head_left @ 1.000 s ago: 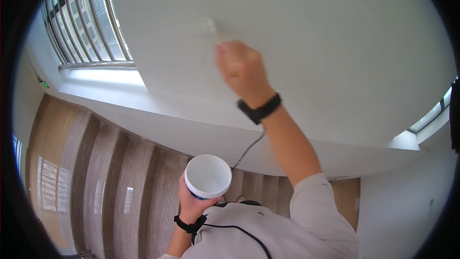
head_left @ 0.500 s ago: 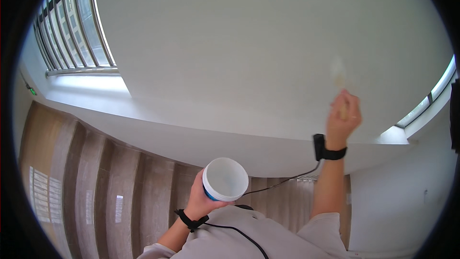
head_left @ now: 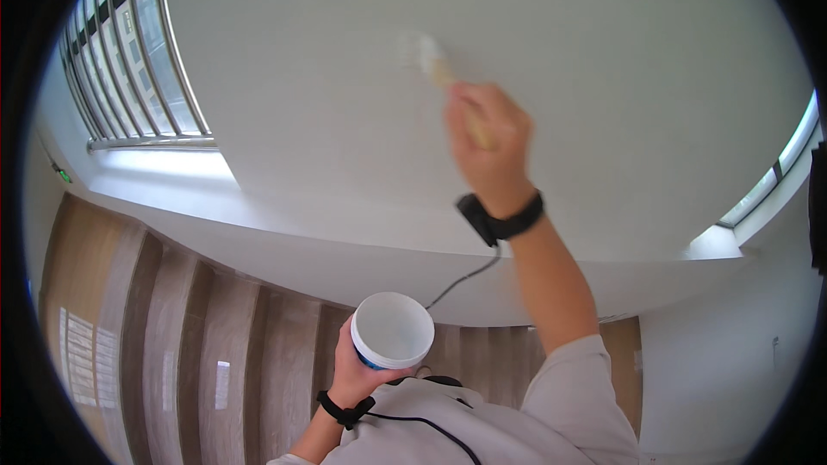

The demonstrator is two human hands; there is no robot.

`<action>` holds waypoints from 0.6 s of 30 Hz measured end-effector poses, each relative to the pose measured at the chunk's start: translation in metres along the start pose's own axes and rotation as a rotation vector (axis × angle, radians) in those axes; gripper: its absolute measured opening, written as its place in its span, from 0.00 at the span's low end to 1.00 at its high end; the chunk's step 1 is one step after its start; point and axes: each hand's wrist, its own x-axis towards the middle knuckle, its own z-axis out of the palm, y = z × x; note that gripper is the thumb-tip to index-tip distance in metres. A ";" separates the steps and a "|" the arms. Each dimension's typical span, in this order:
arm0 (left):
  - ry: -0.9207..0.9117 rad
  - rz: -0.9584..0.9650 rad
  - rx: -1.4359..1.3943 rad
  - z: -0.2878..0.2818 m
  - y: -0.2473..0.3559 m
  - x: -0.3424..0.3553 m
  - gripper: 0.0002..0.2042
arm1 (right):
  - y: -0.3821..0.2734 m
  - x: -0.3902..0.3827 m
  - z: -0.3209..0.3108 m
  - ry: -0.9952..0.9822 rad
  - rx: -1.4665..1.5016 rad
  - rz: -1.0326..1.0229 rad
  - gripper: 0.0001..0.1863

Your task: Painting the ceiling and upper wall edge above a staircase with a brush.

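My right hand (head_left: 491, 142) is closed round the pale wooden handle of a paintbrush (head_left: 441, 71). The brush's white bristle end is at the white wall (head_left: 327, 120), near a faint whitish smear; motion blurs the tip, so I cannot tell whether it touches. Low in front of my body, my left hand (head_left: 355, 370) grips a round white tub (head_left: 392, 331) by its side. The tub is open at the top, has a bit of blue on its outside, and looks pale inside. Its contents, if any, are hard to make out.
Brown tiled stairs (head_left: 233, 353) run below the wall on the left and behind the tub. A barred window (head_left: 138, 60) with a sill is at the upper left, another window (head_left: 767, 189) at the right. A black cable (head_left: 465, 278) hangs from my right wristband.
My right hand has swept the paintbrush left and upward across the wall, from the right side to near the middle. My left hand and the tub have shifted slightly left and down.
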 end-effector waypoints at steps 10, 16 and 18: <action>-0.254 0.026 -0.008 0.022 -0.004 0.032 0.56 | 0.065 -0.064 -0.267 0.227 -0.688 0.482 0.05; -0.186 -0.015 -0.014 0.022 0.007 0.020 0.56 | 0.021 -0.026 -0.120 0.041 -0.253 0.136 0.05; -0.155 -0.022 -0.027 0.022 0.009 0.017 0.56 | -0.003 0.000 -0.049 -0.049 0.015 0.031 0.07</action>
